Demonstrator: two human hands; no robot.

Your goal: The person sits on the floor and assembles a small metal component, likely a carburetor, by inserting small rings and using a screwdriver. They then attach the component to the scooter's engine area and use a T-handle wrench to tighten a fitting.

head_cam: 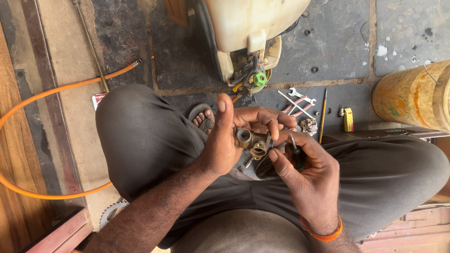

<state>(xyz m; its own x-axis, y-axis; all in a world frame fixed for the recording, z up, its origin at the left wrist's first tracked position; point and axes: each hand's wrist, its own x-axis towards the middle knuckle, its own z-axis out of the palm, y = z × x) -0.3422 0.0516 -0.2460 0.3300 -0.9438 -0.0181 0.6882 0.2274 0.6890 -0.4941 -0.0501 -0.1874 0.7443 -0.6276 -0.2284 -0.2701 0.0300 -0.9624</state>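
Hands meet above the lap: left hand [229, 136] grips a brass fitting [252, 142], its long axis running sideways toward the right hand [304, 168], which pinches a thin dark tool [295, 151] just beside it; wrenches [296, 100] lie on the floor beyond.

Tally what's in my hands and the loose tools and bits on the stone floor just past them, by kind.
Brass fitting, left hand: 1
Screwdriver, right hand: 1
Wrenches: 2
Long thin rod: 1
Yellow box: 1
Total: 6
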